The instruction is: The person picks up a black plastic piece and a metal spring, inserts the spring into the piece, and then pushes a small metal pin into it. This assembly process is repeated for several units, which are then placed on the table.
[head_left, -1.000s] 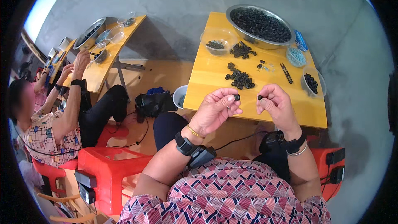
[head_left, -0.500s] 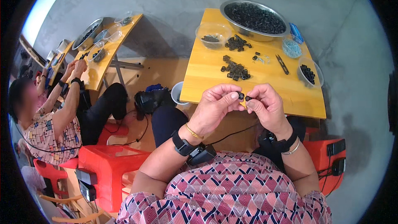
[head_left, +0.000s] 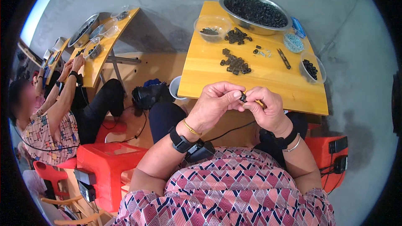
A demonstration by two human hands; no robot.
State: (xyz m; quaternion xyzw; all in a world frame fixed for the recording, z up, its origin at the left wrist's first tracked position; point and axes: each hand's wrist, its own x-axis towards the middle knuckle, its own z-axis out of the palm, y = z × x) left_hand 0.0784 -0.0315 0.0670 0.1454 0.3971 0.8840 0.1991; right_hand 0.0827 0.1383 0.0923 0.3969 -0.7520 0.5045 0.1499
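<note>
At the yellow desk (head_left: 201,73), pinches a small black part (head_left: 243,96), seemingly unfinished, between left hand (head_left: 215,102) and right hand (head_left: 270,108), with a heaped metal basin (head_left: 252,26) remaining.

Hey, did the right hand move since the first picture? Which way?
Yes. Against the yellow table, the right hand has moved left, and now meets the left hand at a small black piece.

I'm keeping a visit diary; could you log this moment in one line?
left hand: pinching small black part | right hand: pinching it too | yellow table: piles of black parts, snips
</note>
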